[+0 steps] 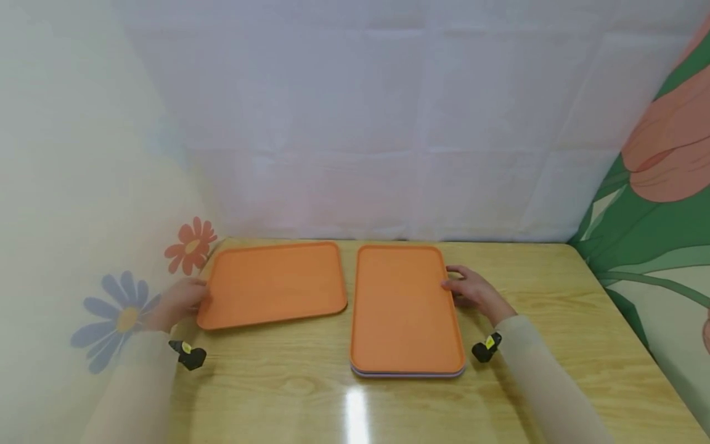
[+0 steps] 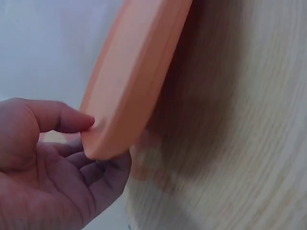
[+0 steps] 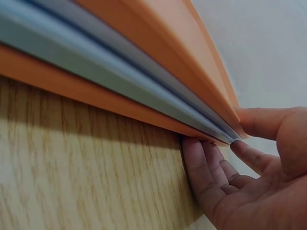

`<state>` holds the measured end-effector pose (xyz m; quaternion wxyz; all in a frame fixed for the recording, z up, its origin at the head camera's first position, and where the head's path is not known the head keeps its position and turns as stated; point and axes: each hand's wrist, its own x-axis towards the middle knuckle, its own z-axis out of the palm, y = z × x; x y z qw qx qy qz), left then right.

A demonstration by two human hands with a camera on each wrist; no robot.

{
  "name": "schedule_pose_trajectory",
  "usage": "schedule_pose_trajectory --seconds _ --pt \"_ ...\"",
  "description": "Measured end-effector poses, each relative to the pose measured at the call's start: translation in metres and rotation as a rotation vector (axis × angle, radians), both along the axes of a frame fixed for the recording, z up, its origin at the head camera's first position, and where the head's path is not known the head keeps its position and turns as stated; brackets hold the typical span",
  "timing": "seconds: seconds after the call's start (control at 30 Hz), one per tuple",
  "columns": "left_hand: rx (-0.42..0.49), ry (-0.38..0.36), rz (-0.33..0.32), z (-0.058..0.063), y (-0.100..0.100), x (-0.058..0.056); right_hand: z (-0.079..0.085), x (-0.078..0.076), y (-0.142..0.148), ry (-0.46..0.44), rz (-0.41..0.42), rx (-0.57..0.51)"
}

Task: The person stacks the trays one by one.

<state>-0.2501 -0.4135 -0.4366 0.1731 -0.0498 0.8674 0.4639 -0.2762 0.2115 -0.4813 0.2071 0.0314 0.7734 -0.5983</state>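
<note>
My left hand (image 1: pixel 179 300) pinches the left end of an orange tray (image 1: pixel 277 285); in the left wrist view the thumb lies on its rim and the other fingers curl underneath. That end appears raised off the table, with a shadow below. To the right lies a stack of trays with an orange tray (image 1: pixel 407 308) on top. At the stack's right edge, my right hand (image 1: pixel 476 291) grips with the thumb on the top tray's rim and fingers lower down. The right wrist view shows purplish and pale blue-green trays (image 3: pixel 120 81) between the orange top tray and an orange bottom tray (image 3: pixel 96 103).
Both trays lie on a wood-grain table (image 1: pixel 277 382). A white sheet (image 1: pixel 377 123) hangs along its back edge. Walls with painted flowers stand to the left (image 1: pixel 191 246) and right (image 1: pixel 665 148). Each wrist wears a small black device.
</note>
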Motion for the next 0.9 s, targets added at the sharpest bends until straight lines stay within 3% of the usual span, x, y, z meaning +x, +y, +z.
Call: schedule_pose_trajectory --seconds 0.17,0.33,0.6,0.83,0.9 --pt "0.079 -0.056 -0.035 0.006 -0.01 0.013 -0.001 -0.001 0.0 0.007 0.012 0.0" --pt "0.15 -0.07 -0.023 0.013 -0.01 0.022 -0.001 0.001 0.003 0.013 0.01 -0.014" --pt "0.213 0.009 0.033 0.023 -0.001 0.038 0.005 0.006 0.0 0.026 -0.031 -0.027" --pt "0.261 0.088 0.07 0.029 0.011 0.054 0.016 0.015 -0.004 0.16 -0.149 0.072" --pt "0.318 0.1 0.112 0.032 0.017 0.058 0.022 0.019 -0.006 0.194 -0.162 0.066"
